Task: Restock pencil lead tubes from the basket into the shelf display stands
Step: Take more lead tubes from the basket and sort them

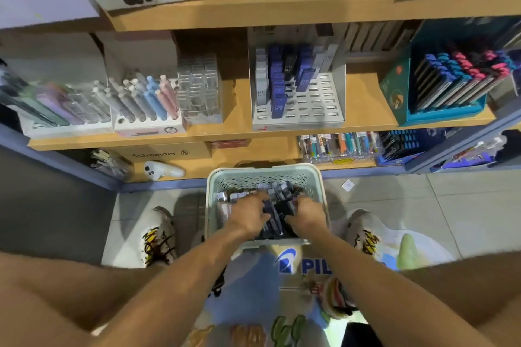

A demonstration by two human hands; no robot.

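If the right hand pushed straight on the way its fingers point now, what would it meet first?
The right hand already reaches into the lead tubes heaped in the basket. Going on, it would likely press deeper into that pile, toward the left hand; depth is unclear.

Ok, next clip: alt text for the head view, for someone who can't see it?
Both hands, left hand and right hand, dig among dark pencil lead tubes in a pale green plastic basket on the floor. Ahead, on a wooden shelf, a grey slotted display stand is partly filled with blue and grey tubes.
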